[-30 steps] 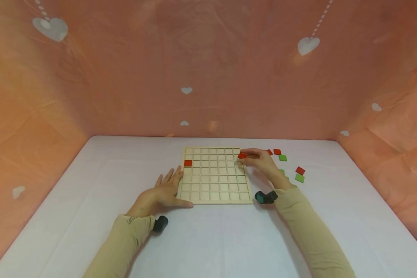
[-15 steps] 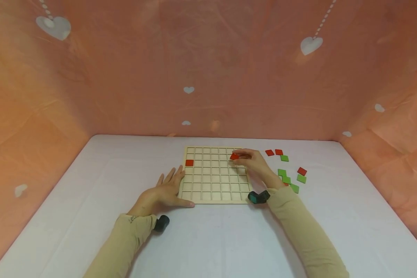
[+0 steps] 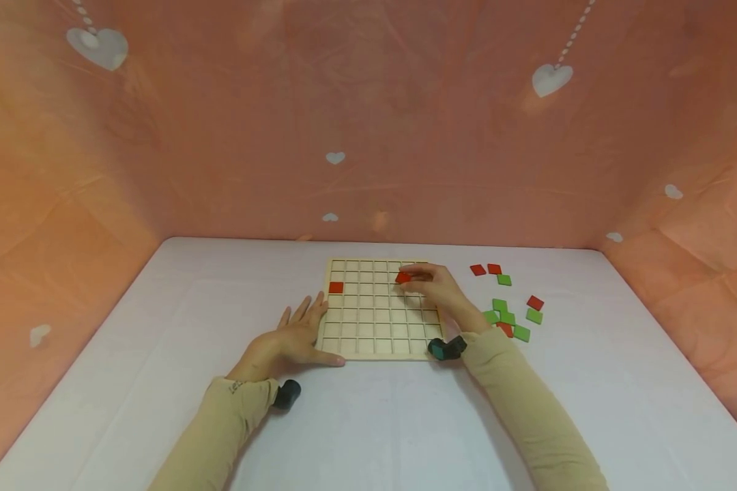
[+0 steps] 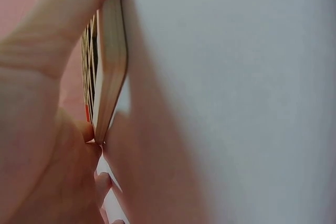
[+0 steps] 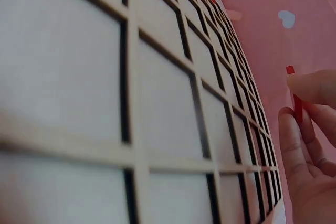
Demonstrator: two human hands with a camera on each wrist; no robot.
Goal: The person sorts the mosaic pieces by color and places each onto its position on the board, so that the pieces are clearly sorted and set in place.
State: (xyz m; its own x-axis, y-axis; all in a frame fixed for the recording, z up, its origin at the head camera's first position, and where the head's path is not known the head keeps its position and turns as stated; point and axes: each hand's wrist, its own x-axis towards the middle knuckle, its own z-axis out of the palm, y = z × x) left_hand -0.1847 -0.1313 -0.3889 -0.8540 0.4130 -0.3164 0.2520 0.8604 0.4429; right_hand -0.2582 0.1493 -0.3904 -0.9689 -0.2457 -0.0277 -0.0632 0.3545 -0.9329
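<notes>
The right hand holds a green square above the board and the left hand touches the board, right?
Almost! The head view shows the square in the right hand is red, not green. It's above the board, which the left hand touches.

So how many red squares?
6: one red square on the board, one in the right hand, two far back on the table, one farther right, one among green squares. Some may be hidden.

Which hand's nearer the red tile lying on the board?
Left. The left hand touches the board near that tile; the right hand is farther right, pinching another tile.
</notes>
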